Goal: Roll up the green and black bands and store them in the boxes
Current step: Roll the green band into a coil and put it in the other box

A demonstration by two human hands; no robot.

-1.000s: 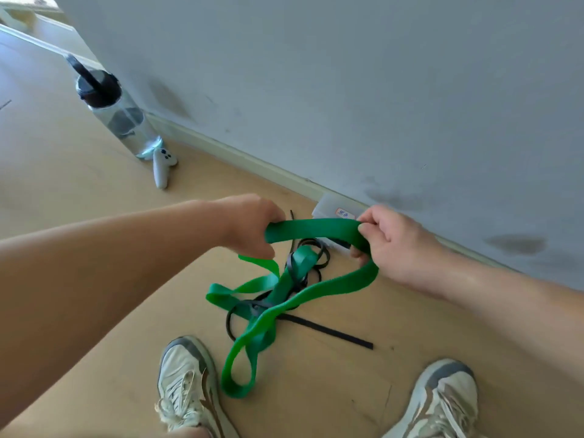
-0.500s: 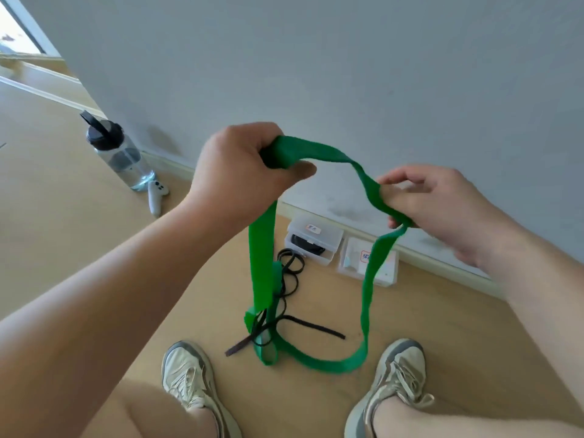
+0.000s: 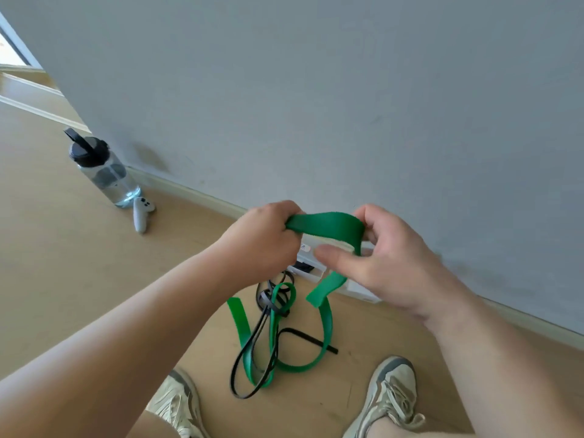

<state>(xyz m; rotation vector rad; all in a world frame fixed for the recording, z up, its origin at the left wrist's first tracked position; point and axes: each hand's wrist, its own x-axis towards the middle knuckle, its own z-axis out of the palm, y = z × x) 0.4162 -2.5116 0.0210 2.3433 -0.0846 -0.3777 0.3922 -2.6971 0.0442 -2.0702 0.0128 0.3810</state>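
A wide green band (image 3: 325,224) arches between my two hands above the floor. My left hand (image 3: 262,238) grips one side of it in a fist. My right hand (image 3: 382,263) pinches the other side between thumb and fingers. The rest of the green band hangs down in loops to the wooden floor, tangled with thin black bands (image 3: 252,346). Two small clear boxes stand by the baseboard, mostly hidden behind my hands: one with something black inside (image 3: 308,267) and one to its right (image 3: 363,292).
A clear water bottle (image 3: 104,172) with a black lid stands by the wall at the left, a white controller (image 3: 140,213) leaning beside it. My two sneakers (image 3: 387,393) stand at the bottom edge. The grey wall rises right behind the boxes.
My hands have come down and closer together, so the green span between them is shorter. The hanging loops have dropped and shifted on the floor, with the black bands dragged along.
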